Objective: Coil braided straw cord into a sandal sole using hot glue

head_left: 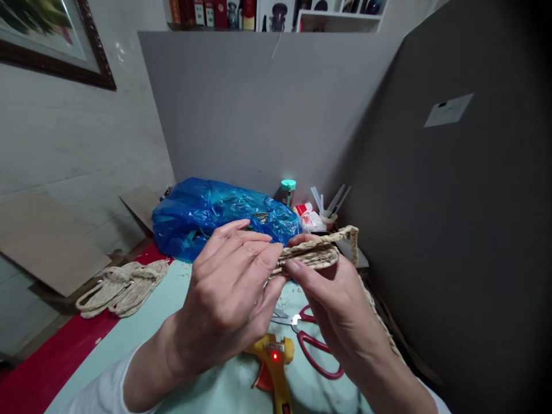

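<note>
- Two bare hands fill the middle of my feed, raised above the table. The left hand (235, 282) shows me its back, fingers bent together; its tips meet the left end of a braided straw coil (313, 257), but they hide that end, so I cannot tell whether they pinch it.
- The right hand (340, 305) plainly pinches the coil, thumb on the near face, fingers behind.
- I read the coil's long axis as roughly nine to three o'clock, right end tipped slightly up. It lies at two o'clock from the left hand and eleven from the right; both touch it, the right covering more.
- A loose length of braid (354, 244) bends off at the coil's right end, and braid also shows beyond the right forearm at four o'clock, where I judge it could snag.
- Below the hands, at six o'clock, I see a yellow glue gun (280, 376) with a red light lit; just beside it, toward five, red-handled scissors (295, 323). Both would crowd any lowering of the hands.
- At nine o'clock, well apart, lie sandal-shaped braided pieces (135, 290).
- Farther off, a blue plastic bag (215, 207) bulges at eleven, a turquoise-lidded jar (288, 186) stands at twelve, and a cup of sticks (328, 219) at one.
- A grey panel (267, 103) closes the view behind them.
</note>
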A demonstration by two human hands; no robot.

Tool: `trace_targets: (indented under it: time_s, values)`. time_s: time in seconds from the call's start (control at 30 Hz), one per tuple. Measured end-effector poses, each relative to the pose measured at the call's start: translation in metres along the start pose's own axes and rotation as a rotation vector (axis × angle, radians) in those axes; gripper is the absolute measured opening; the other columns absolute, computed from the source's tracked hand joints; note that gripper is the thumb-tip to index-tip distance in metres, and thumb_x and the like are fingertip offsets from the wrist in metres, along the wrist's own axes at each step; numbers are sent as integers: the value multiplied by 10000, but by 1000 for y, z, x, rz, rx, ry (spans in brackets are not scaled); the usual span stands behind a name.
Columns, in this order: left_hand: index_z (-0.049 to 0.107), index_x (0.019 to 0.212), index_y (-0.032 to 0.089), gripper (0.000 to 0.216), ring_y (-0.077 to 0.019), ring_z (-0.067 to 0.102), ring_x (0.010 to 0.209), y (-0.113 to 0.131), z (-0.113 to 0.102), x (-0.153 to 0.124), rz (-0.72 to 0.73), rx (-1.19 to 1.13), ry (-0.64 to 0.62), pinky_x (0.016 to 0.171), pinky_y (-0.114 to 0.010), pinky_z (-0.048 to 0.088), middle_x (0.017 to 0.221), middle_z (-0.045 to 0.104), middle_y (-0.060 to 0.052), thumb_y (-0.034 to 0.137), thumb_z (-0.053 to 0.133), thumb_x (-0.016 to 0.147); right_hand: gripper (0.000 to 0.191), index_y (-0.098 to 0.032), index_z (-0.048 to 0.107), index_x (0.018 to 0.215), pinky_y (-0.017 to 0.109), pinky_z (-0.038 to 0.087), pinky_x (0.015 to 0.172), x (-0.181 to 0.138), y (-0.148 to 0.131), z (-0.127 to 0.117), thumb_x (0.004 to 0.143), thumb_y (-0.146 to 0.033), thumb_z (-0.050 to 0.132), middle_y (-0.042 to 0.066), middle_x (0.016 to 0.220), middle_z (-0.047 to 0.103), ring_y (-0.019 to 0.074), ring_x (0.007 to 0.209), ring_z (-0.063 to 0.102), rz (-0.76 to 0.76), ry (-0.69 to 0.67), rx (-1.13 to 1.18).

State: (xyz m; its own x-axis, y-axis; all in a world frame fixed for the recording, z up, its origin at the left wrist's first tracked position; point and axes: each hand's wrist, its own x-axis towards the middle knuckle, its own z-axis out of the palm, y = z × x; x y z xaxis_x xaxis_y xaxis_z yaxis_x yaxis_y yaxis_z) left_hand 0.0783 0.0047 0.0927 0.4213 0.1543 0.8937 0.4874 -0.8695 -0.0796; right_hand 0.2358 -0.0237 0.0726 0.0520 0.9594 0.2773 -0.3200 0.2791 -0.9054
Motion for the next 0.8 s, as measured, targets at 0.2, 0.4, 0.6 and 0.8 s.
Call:
trace_targets:
  time_s: [0.2,0.4,0.6,0.8]
  values:
    - [699,961,35,224,-237,728,869,3,2,-1,52,17,-8,985,-483,540,840,760,-117,29,720,738,275,-198,631,992,202,535,781,1,6,2,785,-280,793,-20,899,680,108,823,649,-62,80,-61]
    - [692,955,21,228,-260,733,885,3,8,-5,73,7,-5,982,-505,542,865,767,-146,4,694,728,257,-176,626,980,233,544,760,3,14,5,776,-269,752,8,926,704,136,812,662,-101,136,-148]
    - [684,974,35,232,-275,729,919,-2,14,-9,65,-2,-38,998,-529,529,888,762,-145,19,686,743,243,-178,620,953,247,537,766,6,24,-1,780,-264,767,3,915,693,137,800,651,-122,160,-130]
    - [677,978,54,209,-277,736,925,-8,20,-10,72,-50,-48,1001,-528,521,881,768,-139,42,664,769,295,-196,615,1031,259,531,849,1,28,-7,818,-316,780,7,999,697,140,895,654,-87,120,-64]
